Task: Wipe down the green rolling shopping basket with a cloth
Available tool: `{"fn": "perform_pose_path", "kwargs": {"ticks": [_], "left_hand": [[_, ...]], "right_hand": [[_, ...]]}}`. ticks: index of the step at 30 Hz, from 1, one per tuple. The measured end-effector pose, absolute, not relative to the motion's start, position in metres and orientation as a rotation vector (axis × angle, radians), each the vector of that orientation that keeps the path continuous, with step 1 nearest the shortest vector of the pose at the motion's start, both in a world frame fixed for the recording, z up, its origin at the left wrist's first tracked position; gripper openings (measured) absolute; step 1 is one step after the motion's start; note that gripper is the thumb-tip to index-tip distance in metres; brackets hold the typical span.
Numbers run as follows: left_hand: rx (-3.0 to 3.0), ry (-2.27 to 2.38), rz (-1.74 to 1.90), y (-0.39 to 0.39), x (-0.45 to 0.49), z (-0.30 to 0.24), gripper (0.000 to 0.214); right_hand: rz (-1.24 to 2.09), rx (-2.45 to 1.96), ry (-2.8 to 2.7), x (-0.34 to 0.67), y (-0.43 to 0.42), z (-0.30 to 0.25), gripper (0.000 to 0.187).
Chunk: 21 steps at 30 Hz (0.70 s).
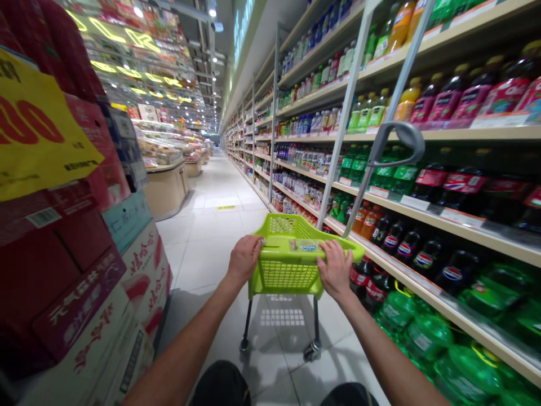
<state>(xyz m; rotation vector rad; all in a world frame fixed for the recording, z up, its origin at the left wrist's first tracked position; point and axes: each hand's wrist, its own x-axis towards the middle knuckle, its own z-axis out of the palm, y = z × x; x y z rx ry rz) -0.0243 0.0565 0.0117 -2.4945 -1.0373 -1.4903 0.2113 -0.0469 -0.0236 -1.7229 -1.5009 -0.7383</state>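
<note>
A small lime-green shopping cart [291, 277] stands on the floor straight in front of me, its basket made of plastic lattice. My left hand [245, 258] is wrapped over the left end of the handlebar. Toward the bar's right side, my right hand [336, 268] rests with its fingers curled over the top. Between the hands, a label is set into the handle. From the cart's right side a thin grey pole [359, 203] rises, topped by a grey loop [416, 144]. What the basket holds, if anything, cannot be made out.
Shelves of drink bottles [426, 256] line the right side, with large green bottles [426, 335] at the bottom. Stacked cartons [80, 270] with a yellow sign [38, 129] rise close on the left. A tiled aisle [211, 197] runs ahead past a rounded display counter [167, 189].
</note>
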Motion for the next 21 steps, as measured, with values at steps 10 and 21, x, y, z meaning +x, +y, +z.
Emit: {"fn": "perform_pose_path", "kwargs": {"ticks": [10,21], "left_hand": [[-2.471,-0.805,-1.482,0.006,0.017,0.001,0.022],[-2.622,-0.678,-1.822,0.001,0.030,-0.026,0.027]], "right_hand": [[-0.700,-1.686,-1.613,0.182,-0.052,-0.006,0.034],[-0.551,-1.510,-1.588,0.201,-0.086,-0.019,0.037]]}}
